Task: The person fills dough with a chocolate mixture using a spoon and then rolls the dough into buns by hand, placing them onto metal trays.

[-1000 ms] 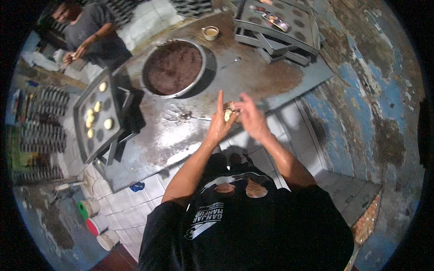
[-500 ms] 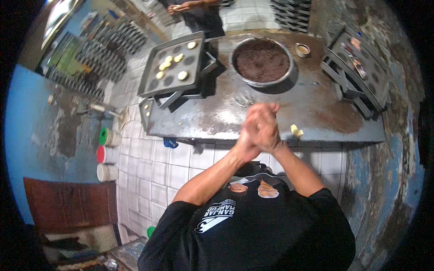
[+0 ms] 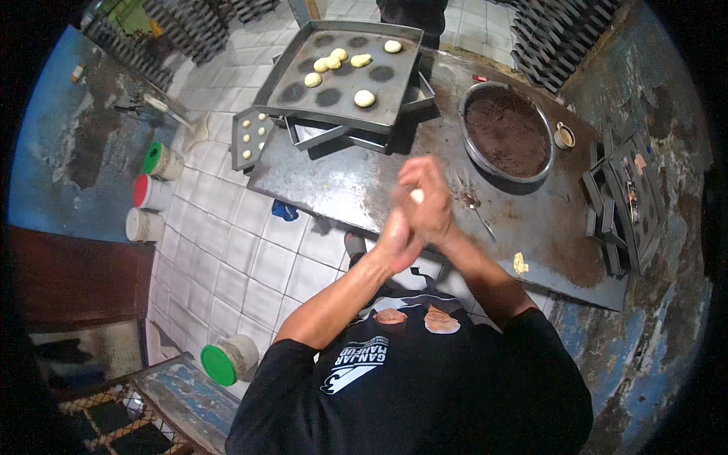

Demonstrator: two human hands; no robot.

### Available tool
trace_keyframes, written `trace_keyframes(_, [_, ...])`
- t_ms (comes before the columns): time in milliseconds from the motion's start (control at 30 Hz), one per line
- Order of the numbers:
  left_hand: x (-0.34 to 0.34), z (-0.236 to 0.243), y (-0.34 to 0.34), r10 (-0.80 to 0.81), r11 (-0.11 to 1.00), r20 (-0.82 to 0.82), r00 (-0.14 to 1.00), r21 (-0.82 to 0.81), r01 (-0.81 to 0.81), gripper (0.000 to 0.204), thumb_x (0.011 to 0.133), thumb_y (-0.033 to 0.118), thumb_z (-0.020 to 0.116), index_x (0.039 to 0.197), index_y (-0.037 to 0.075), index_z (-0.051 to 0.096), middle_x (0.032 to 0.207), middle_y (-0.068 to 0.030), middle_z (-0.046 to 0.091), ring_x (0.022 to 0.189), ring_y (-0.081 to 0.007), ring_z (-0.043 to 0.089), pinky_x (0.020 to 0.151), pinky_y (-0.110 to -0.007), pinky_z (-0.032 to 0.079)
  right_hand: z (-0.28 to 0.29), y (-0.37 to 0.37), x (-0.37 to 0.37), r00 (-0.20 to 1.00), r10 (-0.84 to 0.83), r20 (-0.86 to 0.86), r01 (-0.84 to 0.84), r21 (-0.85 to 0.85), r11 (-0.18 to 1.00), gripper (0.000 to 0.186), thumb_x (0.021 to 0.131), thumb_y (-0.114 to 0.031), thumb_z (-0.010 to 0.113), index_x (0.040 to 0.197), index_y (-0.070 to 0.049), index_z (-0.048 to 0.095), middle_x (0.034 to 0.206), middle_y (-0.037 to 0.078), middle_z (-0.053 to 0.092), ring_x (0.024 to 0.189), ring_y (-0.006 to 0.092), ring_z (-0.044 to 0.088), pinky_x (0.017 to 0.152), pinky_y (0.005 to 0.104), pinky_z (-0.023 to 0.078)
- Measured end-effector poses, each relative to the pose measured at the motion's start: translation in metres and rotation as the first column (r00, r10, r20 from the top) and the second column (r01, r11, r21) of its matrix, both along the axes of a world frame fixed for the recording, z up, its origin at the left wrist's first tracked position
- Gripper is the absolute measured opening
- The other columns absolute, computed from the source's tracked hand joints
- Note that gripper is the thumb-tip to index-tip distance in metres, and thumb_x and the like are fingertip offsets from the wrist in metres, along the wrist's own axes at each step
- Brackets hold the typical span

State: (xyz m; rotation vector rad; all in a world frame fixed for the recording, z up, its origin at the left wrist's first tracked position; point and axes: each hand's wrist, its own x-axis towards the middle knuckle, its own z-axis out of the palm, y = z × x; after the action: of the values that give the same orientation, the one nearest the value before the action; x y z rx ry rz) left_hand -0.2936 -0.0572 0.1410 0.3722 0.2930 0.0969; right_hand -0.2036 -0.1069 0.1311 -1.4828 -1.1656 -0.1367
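Cupped over the front of the metal table (image 3: 349, 182), my right hand (image 3: 431, 201) has bent fingers round a pale dough ball (image 3: 417, 196). My left hand (image 3: 398, 239) presses palm to palm beneath it, its fingers mostly hidden and slightly smeared. A scrap of yellow dough (image 3: 520, 262) lies near the table's front right edge. A thin metal utensil (image 3: 483, 221) lies right of my hands. A large metal bowl of dark brown crumbly filling (image 3: 504, 130) stands behind them. At the back left, a tray (image 3: 334, 102) holds several pale dough balls on stacked metal pans.
A cup (image 3: 563, 136) sits beside the bowl. More pans (image 3: 607, 212) stand at the right against the worn wall. A smaller dough tray (image 3: 240, 152) is at the left. Lidded buckets (image 3: 163, 161) line the floor. A person's dark clothing (image 3: 409, 19) shows at the back.
My view has swung leftward, bringing the dough tray toward the middle. My hands came together from apart; the dough scrap appeared on the table, and a dough ball now shows between my palms.
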Motion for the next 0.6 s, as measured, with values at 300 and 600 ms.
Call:
trace_keyframes(300, [0.003, -0.027, 0.205, 0.374, -0.232, 0.266, 0.888, 0.954, -0.188, 0.052, 0.09, 0.029, 0.07, 0.136, 0.009, 0.058, 0.142, -0.0151, 0.054, 0.139, -0.0401, 0.04, 0.116, -0.05, 0.029, -0.017, 0.158, 0.028, -0.293, 0.311, -0.904, -0.107, 0.354, 0.929, 0.036, 0.107, -0.039, 0.045, 0.118, -0.005, 0.051, 0.108, 0.011, 0.061, 0.097, 0.0219, 0.062, 0.089, 0.0372, 0.053])
trace_keyframes(600, [0.03, -0.046, 0.324, 0.343, 0.438, 0.082, 0.936, 0.867, -0.237, 0.04, 0.088, 0.019, 0.071, 0.124, 0.003, 0.063, 0.129, -0.0136, 0.061, 0.128, -0.0314, 0.051, 0.11, -0.043, 0.038, 0.025, 0.258, 0.045, -0.027, 0.061, -0.998, -0.391, 0.067, 0.918, 0.037, 0.1, -0.022, 0.063, 0.128, -0.002, 0.051, 0.116, 0.009, 0.063, 0.107, 0.0184, 0.064, 0.097, 0.0341, 0.054])
